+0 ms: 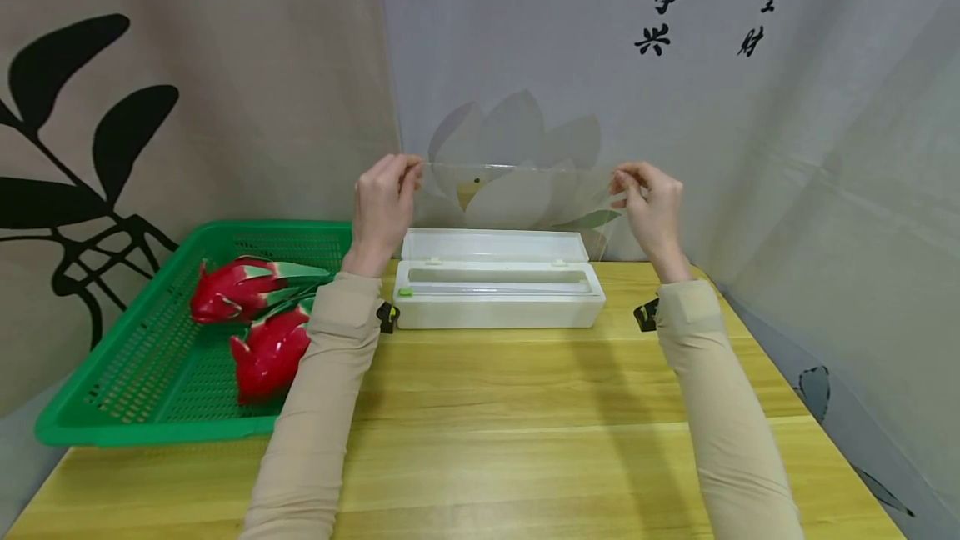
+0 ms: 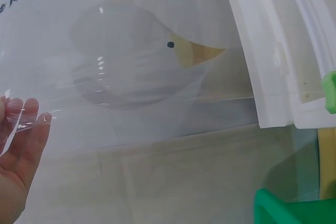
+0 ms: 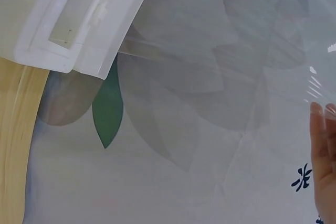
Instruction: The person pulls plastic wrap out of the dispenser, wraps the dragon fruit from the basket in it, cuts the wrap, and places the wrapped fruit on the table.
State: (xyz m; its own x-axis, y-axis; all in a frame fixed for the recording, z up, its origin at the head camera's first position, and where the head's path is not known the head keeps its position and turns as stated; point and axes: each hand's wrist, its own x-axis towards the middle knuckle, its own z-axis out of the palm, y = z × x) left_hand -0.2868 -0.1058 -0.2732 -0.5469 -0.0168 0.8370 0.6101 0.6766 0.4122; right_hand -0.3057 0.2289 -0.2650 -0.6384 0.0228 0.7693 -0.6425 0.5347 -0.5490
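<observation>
A sheet of clear cling film (image 1: 517,167) stretches upright between my two hands, above and behind a white cling film dispenser box (image 1: 498,312). My left hand (image 1: 384,211) pinches the film's upper left corner, and the film wrinkles around the fingertips in the left wrist view. At the upper right corner, my right hand (image 1: 652,211) pinches the film between thumb and fingers. The box's lid (image 1: 495,245) stands raised at the back. A small green slider (image 1: 406,292) sits at the left end of the clear cutter rail (image 1: 498,291) along the box's front.
On the left of the wooden table (image 1: 510,440) stands a green plastic basket (image 1: 150,432). It holds two red dragon fruits, one farther back (image 1: 240,290) and one nearer (image 1: 270,357), the latter partly behind my left sleeve. A printed cloth (image 1: 525,40) hangs behind the table.
</observation>
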